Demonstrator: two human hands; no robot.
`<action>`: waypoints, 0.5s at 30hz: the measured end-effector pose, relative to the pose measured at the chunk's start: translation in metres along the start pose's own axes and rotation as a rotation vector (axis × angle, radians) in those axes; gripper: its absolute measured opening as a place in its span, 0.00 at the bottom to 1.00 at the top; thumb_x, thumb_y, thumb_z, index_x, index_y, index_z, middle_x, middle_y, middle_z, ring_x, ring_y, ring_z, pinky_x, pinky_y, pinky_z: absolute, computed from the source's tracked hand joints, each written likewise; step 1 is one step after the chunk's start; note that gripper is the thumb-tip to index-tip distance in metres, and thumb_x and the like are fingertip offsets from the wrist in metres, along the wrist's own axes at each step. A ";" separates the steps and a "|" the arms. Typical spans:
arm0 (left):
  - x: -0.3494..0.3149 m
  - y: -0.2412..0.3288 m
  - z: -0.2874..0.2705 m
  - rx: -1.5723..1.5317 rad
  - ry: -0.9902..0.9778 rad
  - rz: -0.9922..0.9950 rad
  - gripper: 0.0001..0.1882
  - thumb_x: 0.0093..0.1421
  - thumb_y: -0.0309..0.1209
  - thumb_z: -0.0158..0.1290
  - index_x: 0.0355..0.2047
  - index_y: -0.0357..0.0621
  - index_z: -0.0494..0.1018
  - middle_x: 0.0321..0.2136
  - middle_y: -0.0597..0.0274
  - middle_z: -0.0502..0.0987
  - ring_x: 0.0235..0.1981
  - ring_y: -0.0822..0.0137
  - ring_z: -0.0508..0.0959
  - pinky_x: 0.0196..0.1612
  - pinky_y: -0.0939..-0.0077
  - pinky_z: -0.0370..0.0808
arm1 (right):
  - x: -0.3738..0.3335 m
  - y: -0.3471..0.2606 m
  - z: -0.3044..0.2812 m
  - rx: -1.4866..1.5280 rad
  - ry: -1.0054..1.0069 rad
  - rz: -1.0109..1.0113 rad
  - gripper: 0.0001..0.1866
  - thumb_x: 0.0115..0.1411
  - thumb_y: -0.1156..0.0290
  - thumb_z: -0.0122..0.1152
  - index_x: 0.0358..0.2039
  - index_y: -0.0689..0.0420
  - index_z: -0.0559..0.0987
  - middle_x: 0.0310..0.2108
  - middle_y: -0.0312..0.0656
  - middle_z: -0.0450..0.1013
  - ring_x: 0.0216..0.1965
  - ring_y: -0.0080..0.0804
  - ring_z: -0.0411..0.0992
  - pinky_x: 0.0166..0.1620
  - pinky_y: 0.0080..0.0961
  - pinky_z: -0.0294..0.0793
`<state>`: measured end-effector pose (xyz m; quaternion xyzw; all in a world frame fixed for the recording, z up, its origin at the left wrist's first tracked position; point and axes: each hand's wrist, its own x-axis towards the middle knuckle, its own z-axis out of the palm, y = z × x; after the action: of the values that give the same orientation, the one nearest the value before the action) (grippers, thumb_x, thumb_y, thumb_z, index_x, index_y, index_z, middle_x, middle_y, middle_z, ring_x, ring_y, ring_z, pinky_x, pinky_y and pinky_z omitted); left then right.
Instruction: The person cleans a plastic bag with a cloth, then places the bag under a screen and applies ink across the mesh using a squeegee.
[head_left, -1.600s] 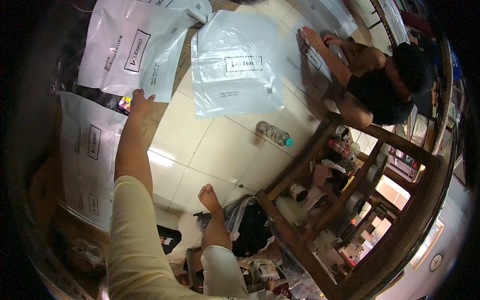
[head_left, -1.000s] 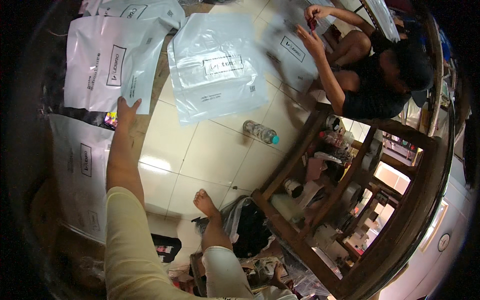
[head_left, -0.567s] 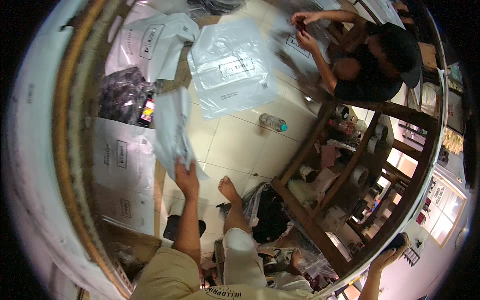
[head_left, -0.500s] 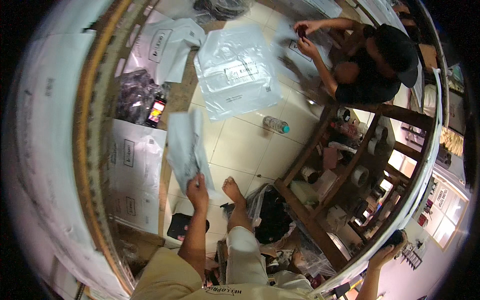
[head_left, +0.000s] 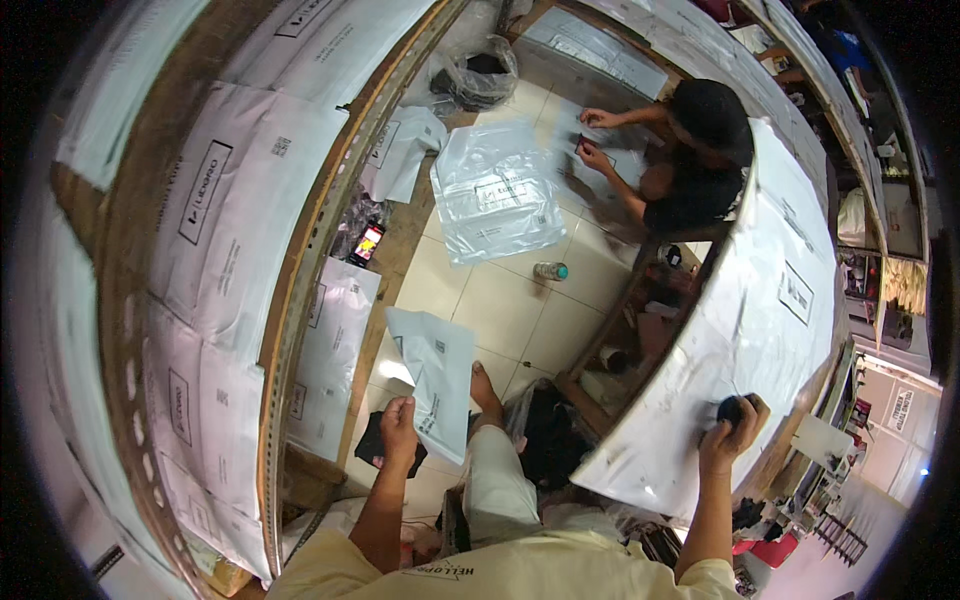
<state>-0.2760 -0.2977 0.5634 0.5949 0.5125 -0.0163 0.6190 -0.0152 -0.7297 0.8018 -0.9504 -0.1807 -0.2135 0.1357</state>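
Observation:
My left hand (head_left: 400,432) grips the lower left edge of a white plastic mailing bag (head_left: 436,385). The bag hangs above the floor in front of my bare foot, with dark print on its face. On the right, my right hand (head_left: 738,440) has its fingers closed round a small black rounded object (head_left: 731,409) over a white-covered tabletop (head_left: 690,390). What kind of thing it is does not show clearly. Another large white mailing bag (head_left: 495,215) lies flat on the tiled floor farther ahead.
A co-worker (head_left: 700,180) sits at the far right, handling a small dark red item. A water bottle (head_left: 550,271) lies on the tiles. A lit phone (head_left: 368,243) rests on the low board at left. Shelving with white covers (head_left: 230,300) rises along my left.
The view has shifted, showing more of the right tabletop and left shelving. My right hand, with the black object, now appears over the tabletop. The bag in my left hand has turned its printed face.

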 end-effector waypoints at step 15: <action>-0.310 0.234 -0.027 -0.685 -0.090 0.453 0.05 0.71 0.30 0.54 0.38 0.42 0.72 0.37 0.58 0.82 0.35 0.69 0.82 0.42 0.72 0.81 | 0.007 -0.123 -0.051 1.283 -1.145 0.434 0.20 0.68 0.64 0.61 0.55 0.61 0.79 0.33 0.32 0.73 0.33 0.19 0.66 0.37 0.19 0.69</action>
<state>-0.2923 -0.3917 0.9414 0.4510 0.3169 0.2658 0.7909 -0.0767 -0.6338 0.8716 -0.6656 -0.1217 0.4677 0.5687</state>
